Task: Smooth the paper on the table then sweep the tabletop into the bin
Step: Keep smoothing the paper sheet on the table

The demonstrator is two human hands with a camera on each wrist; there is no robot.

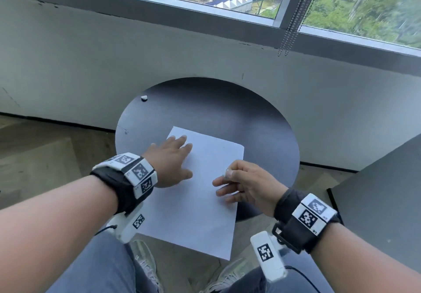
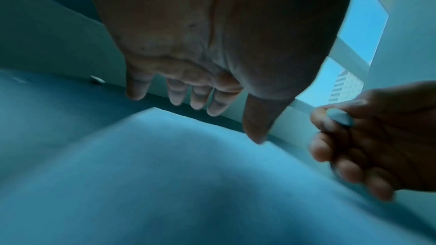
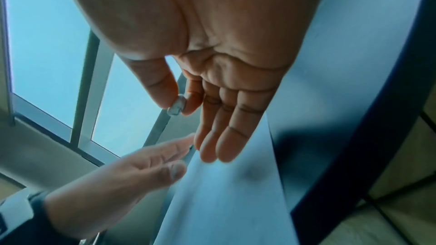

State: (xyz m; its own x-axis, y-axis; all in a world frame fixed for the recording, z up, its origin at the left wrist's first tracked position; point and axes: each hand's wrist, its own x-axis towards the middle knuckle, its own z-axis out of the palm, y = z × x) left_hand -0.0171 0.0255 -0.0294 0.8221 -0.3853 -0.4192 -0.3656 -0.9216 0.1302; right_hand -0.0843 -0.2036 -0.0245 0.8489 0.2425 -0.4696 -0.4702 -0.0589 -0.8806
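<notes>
Right hand (image 1: 245, 182) pinching small white scrap (image 3: 176, 107), left hand (image 1: 172, 159) flat — on paper (image 1: 200, 203)

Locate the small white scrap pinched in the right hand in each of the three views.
Head: small white scrap at centre right, between thumb and forefinger of the right hand, above the paper sheet.
Left wrist: right edge, mid-height.
Right wrist: centre, at the thumb tip.
Shared landmark: the paper sheet on the round dark table.
</notes>
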